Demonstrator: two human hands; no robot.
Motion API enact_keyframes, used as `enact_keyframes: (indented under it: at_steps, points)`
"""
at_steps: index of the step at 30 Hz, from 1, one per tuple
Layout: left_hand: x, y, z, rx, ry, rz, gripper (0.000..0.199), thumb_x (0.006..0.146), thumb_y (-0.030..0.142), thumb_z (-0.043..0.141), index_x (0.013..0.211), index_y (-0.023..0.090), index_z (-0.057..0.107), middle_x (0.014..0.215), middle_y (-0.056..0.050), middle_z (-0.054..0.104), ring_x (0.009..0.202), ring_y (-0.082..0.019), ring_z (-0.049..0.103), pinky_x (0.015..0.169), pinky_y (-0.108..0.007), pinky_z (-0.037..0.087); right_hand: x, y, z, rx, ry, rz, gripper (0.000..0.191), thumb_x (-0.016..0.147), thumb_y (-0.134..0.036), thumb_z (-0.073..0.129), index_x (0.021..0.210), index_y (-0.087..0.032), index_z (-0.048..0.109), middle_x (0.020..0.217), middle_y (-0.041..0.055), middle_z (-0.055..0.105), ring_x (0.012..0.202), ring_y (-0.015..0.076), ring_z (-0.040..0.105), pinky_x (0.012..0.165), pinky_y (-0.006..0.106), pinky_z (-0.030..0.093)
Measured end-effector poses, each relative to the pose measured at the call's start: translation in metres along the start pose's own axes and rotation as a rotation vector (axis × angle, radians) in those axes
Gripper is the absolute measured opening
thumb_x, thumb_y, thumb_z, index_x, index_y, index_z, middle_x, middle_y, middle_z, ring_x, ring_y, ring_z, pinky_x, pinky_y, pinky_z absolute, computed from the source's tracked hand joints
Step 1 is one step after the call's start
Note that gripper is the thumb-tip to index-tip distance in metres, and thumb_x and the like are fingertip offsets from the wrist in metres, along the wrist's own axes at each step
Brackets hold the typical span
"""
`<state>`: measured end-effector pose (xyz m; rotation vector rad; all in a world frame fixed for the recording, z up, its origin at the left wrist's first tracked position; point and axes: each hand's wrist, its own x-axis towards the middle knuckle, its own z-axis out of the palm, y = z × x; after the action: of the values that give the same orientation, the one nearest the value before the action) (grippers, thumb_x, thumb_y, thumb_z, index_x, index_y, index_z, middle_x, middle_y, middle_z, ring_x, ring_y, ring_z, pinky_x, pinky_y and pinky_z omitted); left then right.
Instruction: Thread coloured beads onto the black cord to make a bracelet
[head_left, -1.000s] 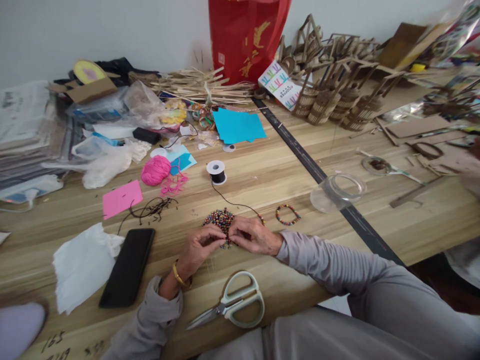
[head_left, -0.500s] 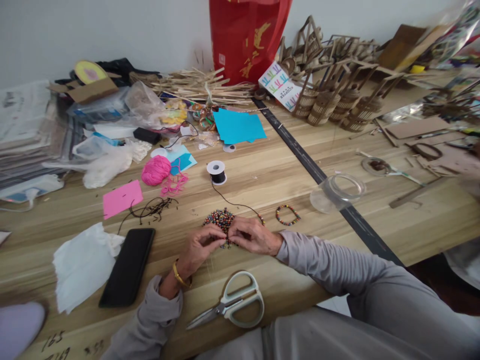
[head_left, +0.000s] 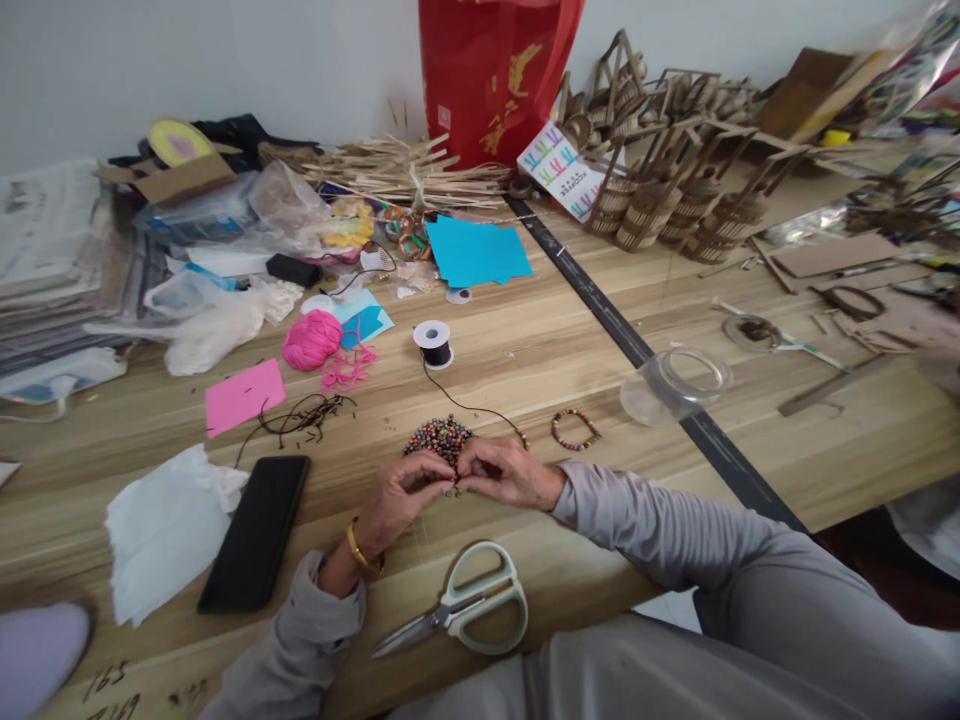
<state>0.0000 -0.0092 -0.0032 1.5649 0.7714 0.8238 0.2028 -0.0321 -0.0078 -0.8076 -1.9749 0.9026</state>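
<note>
Over the near edge of a pile of small multicoloured beads (head_left: 436,436), the fingertips of my two hands meet. My left hand (head_left: 394,497), with a gold bangle at the wrist, pinches a tiny reddish bead. My right hand (head_left: 510,473) is closed in a pinch on a black cord, though the tip is too small to make out. From a white spool (head_left: 433,344) that cord (head_left: 469,404) runs to a few strung beads (head_left: 523,438) beside my right knuckles, then passes out of sight beneath the hand. A beaded bracelet (head_left: 575,429) lies to the right.
White-handled scissors (head_left: 480,605) lie near me. At left are a black phone (head_left: 255,535), a white tissue (head_left: 169,530), black cord scraps (head_left: 307,418) and pink yarn (head_left: 311,340). A clear plastic container (head_left: 660,390) stands right. Blue paper (head_left: 480,252) and a red bag (head_left: 499,80) are behind.
Both hands stay in nearly the same place, fingertips together. My fingers shift only slightly, and the beads by them have moved a little.
</note>
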Motion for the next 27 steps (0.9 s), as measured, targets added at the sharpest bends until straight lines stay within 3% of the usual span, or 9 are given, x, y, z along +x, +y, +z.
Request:
enact_keyframes:
  at_steps: [5, 15, 21, 27]
  points:
    - [-0.0018, -0.0001, -0.0002, -0.02, 0.007, -0.059, 0.018, 0.071, 0.029, 0.076, 0.071, 0.013, 0.069, 0.073, -0.006, 0.069, 0.07, -0.015, 0.064, 0.066, -0.024, 0.052, 0.0011, -0.0005, -0.0008, -0.024, -0.035, -0.025, 0.023, 0.092, -0.035, 0.055, 0.087, -0.013, 0.056, 0.07, 0.0006, 0.053, 0.058, 0.0087, 0.045, 0.055, 0.019, 0.038]
    - [-0.0005, 0.0058, -0.0019, 0.048, -0.034, 0.017, 0.017, 0.078, 0.03, 0.07, 0.071, 0.014, 0.069, 0.074, -0.006, 0.067, 0.07, -0.015, 0.062, 0.066, -0.025, 0.049, 0.0013, -0.0018, -0.0026, -0.092, -0.081, -0.131, 0.006, 0.088, -0.022, 0.052, 0.086, -0.016, 0.051, 0.08, 0.0049, 0.054, 0.067, 0.0128, 0.049, 0.061, 0.024, 0.042]
    - [-0.0005, 0.0074, -0.002, 0.062, -0.042, 0.005, 0.018, 0.079, 0.029, 0.069, 0.07, 0.014, 0.067, 0.073, -0.005, 0.066, 0.07, -0.015, 0.061, 0.066, -0.024, 0.048, 0.0004, -0.0028, -0.0065, -0.062, -0.018, -0.068, 0.022, 0.091, -0.025, 0.045, 0.071, -0.018, 0.044, 0.074, 0.0048, 0.052, 0.068, 0.0139, 0.049, 0.061, 0.025, 0.042]
    - [-0.0012, 0.0067, -0.0021, 0.051, -0.017, 0.011, 0.017, 0.078, 0.03, 0.07, 0.072, 0.014, 0.068, 0.074, -0.006, 0.066, 0.071, -0.015, 0.061, 0.066, -0.025, 0.049, 0.0007, -0.0041, -0.0053, -0.021, -0.037, -0.01, 0.018, 0.093, -0.03, 0.051, 0.086, -0.014, 0.054, 0.072, 0.0018, 0.054, 0.06, 0.0096, 0.047, 0.057, 0.021, 0.04]
